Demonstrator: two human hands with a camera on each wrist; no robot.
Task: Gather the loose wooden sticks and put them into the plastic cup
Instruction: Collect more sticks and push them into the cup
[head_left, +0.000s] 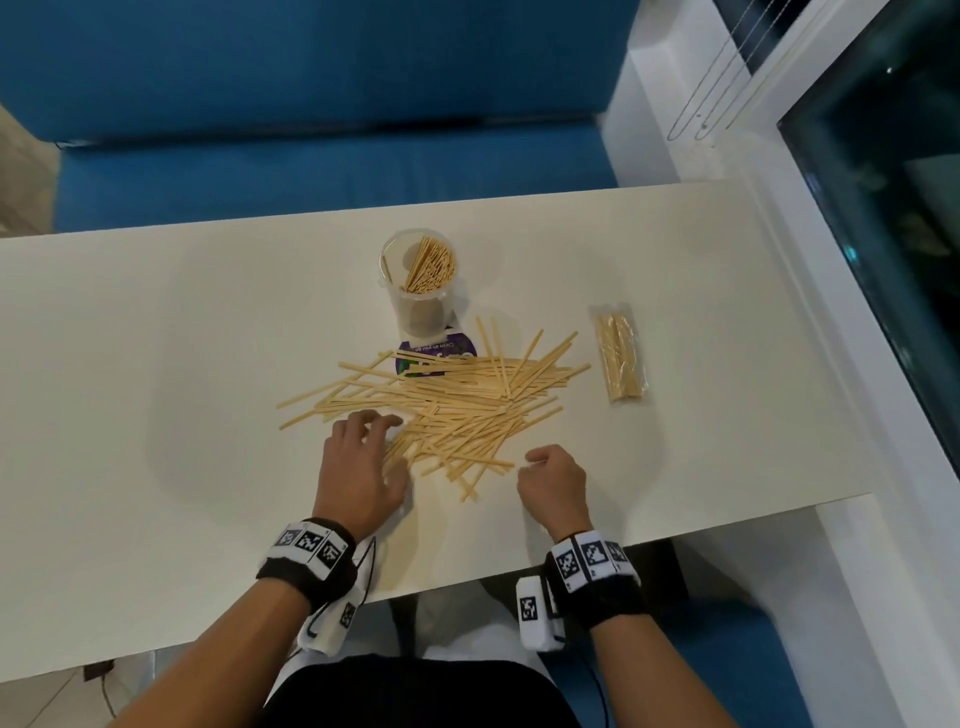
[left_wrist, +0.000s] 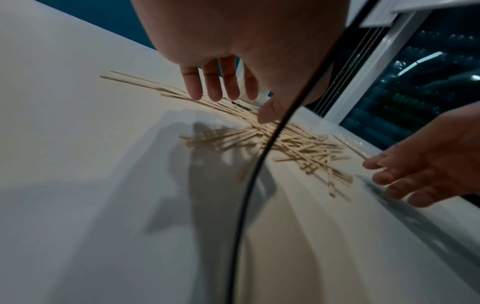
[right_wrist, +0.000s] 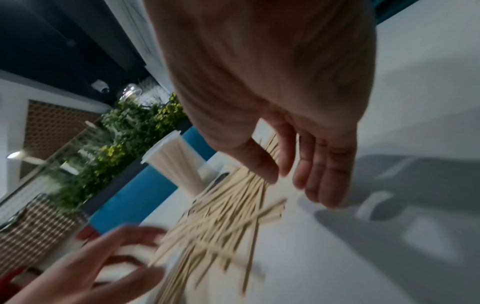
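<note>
A loose pile of wooden sticks (head_left: 457, 400) lies spread across the middle of the white table (head_left: 156, 364). Behind it stands the clear plastic cup (head_left: 418, 280), upright, with a bundle of sticks inside. My left hand (head_left: 382, 441) is at the pile's near left edge, fingers spread and relaxed just over the sticks (left_wrist: 298, 144); I cannot tell if they touch. My right hand (head_left: 535, 465) is at the pile's near right corner, holding nothing. In the right wrist view its fingers (right_wrist: 322, 174) hang loosely extended above the table beside the sticks (right_wrist: 221, 216), with the cup (right_wrist: 176, 162) beyond.
A sealed clear packet of sticks (head_left: 621, 353) lies to the right of the pile. A round purple lid (head_left: 436, 353) lies partly under the sticks in front of the cup. A blue sofa (head_left: 311, 130) is behind the table, and a white window ledge (head_left: 779, 234) runs along the right.
</note>
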